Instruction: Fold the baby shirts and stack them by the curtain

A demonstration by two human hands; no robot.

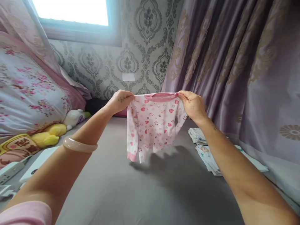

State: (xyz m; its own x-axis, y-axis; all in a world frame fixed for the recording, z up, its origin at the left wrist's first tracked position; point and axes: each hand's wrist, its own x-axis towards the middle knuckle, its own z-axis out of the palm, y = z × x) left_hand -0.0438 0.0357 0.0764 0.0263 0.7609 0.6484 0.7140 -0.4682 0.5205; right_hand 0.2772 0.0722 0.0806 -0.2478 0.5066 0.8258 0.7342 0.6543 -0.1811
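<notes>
A small white long-sleeved shirt [158, 122] with pink hearts and a pink neckband hangs stretched between my hands above the grey bed sheet [112, 193]. My left hand [120, 101] pinches one shoulder beside the neckband. At the opposite shoulder, my right hand [192, 104] is closed on the fabric. One sleeve with a pink cuff dangles on the left; the other sleeve falls under my right hand, its end not plain to see. The lower hem is blurred, and the shirt's shadow lies on the sheet below.
Folded clothes [208, 159] lie on the right, partly behind my right forearm. A floral bundle [30, 93], a white plush toy [74, 118] and yellow plush pieces [48, 136] are at the left. A power strip [10, 173] sits lower left. Purple curtains [234, 62] hang at the right.
</notes>
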